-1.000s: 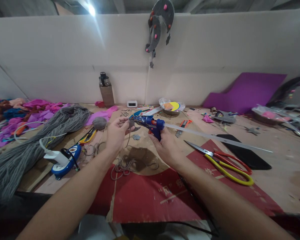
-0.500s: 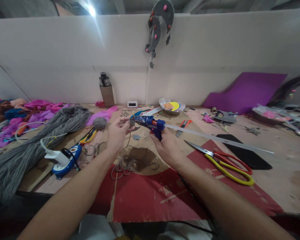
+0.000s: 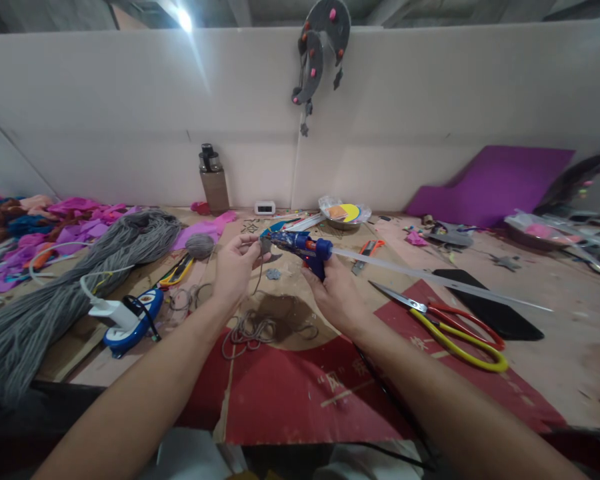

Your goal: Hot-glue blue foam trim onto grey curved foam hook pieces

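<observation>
At mid-frame, the right hand point(image 3: 337, 293) grips a blue hot-glue gun point(image 3: 300, 245), edged slightly rightward, its nozzle point(image 3: 270, 235) still right by the small gray piece point(image 3: 265, 247) pinched in the left hand point(image 3: 233, 268) (gray cord point(image 3: 258, 278) dangling below), so work there seems ongoing

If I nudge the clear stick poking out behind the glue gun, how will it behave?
The clear stick looks nearly straight, so probably stiff. Being slim, it's likely light. It juts far behind the glue gun, so a nudge may swing both.
</observation>
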The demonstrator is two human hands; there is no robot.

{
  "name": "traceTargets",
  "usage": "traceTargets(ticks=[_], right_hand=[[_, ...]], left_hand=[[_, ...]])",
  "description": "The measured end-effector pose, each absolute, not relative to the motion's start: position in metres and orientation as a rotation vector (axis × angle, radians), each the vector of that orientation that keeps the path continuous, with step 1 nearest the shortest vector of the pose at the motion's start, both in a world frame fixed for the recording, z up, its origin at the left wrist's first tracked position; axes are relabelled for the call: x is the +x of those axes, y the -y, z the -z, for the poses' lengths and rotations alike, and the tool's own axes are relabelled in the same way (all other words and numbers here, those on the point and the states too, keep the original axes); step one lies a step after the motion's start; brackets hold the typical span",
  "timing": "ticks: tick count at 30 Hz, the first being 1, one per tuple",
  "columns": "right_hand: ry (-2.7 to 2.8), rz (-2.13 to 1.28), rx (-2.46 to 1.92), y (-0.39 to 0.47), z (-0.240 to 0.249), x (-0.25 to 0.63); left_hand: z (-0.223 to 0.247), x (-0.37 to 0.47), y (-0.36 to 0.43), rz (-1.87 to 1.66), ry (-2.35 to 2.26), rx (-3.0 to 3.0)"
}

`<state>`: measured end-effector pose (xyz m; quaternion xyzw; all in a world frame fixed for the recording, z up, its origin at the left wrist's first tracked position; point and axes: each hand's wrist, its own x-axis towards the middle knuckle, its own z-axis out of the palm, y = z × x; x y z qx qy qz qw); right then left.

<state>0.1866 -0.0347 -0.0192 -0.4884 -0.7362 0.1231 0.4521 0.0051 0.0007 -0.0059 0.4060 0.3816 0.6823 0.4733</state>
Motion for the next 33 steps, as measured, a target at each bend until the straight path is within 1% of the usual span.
traceTargets(ticks=[6,22,33], right_hand=[[1.836,-0.302,-1.138,0.0371,0.0168,0.1834],[1.769,-0.321,-1.236,0.0352,0.018,0.1864],[1.732,-0.339,-1.172,0.0356,0.0146,0.1888]], left_hand=[[0.004,0.0071,0.0006,-1.663,-0.947,0.99],[0.0057,0.0051,-0.0008,-1.669,-0.932,0.985],[0.0026,0.005,0.0022,-1.665,-0.917,0.99]])
